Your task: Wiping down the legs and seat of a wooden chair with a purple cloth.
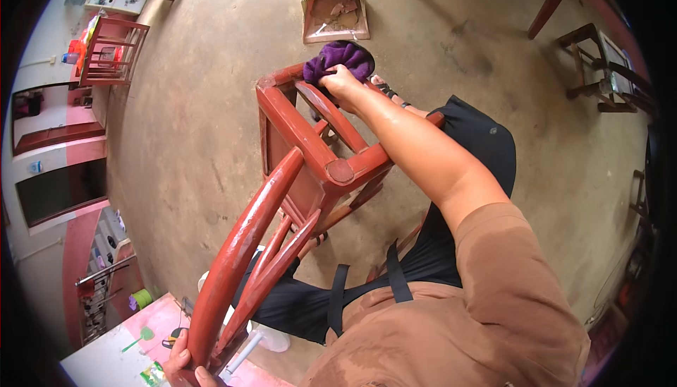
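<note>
A red-painted wooden chair (pixel 296 122) is tipped over in front of me, between my legs. Its long curved post (pixel 238 244) slants down to the lower left, where the fingers of my left hand (pixel 179 363) wrap around the end. A bunched purple cloth (pixel 344 60) is gripped in my right hand (pixel 341 85), which rests at the far rail of the chair frame. The cloth covers part of that rail. Worn, paler patches show on the red paint. My right forearm passes over the near corner of the frame.
A dustpan (pixel 334 32) with debris lies on the concrete floor (pixel 201 122) beyond the chair. Wooden chairs (pixel 113 51) stand along the left, and another chair (pixel 603 67) is at right. A table (pixel 100 358) at lower left holds a green fly swatter (pixel 144 335) and a tape measure (pixel 172 338).
</note>
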### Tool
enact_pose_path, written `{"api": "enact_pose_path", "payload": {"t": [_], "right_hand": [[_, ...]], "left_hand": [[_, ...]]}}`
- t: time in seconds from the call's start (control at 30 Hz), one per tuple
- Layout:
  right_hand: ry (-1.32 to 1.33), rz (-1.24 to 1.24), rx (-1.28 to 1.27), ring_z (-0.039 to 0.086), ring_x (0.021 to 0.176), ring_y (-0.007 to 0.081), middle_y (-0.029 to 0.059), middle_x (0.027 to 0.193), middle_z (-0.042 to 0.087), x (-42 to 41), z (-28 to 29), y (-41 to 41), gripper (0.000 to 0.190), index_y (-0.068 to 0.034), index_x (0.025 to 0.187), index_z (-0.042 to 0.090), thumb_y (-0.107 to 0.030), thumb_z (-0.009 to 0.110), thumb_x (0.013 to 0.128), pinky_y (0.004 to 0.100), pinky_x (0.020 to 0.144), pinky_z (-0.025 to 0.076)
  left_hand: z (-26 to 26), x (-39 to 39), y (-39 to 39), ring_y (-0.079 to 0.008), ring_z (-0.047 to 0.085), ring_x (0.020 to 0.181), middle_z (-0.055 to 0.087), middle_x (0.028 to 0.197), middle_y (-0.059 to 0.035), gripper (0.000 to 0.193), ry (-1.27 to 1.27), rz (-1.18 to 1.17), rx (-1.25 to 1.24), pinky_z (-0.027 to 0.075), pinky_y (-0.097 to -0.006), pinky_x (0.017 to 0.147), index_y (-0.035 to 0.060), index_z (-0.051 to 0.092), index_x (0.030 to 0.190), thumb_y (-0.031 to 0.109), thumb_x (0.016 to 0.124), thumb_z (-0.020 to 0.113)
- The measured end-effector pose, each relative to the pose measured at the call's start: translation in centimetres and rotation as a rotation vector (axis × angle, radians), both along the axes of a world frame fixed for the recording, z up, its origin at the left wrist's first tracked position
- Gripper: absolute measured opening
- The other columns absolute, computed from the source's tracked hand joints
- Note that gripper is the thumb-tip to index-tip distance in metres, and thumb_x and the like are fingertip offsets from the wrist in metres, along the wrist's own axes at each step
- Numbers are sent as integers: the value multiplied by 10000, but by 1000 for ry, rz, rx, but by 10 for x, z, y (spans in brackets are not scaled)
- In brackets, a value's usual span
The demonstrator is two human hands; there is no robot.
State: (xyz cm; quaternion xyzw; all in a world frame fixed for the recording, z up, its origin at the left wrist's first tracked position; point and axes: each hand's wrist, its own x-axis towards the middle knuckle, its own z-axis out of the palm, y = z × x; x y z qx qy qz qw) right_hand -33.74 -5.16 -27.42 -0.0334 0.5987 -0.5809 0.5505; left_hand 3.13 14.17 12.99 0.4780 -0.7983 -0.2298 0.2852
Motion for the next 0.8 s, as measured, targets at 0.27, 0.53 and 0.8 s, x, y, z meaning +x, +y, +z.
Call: {"api": "enact_pose_path", "payload": {"t": [0.27,0.53,0.8], "right_hand": [[755,17,104,606,936,428,269,922,631,7,19,24,333,-50,1006,505,-133,612,701,450,856,464],[900,-66,-116,600,838,452,253,838,621,-12,23,26,292,-82,996,462,-128,601,743,470,769,462],[526,-882,42,578,919,283,198,1032,557,-66,-4,53,440,69,1120,443,-126,595,755,356,865,458]], "left_hand": [[-2,-2,10,-397,606,976,593,1067,-305,325,-92,30,-78,502,-486,871,-38,490,1032,219,862,592],[-4,-4,14,-398,605,979,589,1064,-306,321,-82,28,-87,503,-496,866,-25,490,1041,225,868,595],[-4,-5,12,-413,600,996,573,1087,-330,298,-63,42,-49,503,-499,877,-28,487,1043,186,859,582]]}}
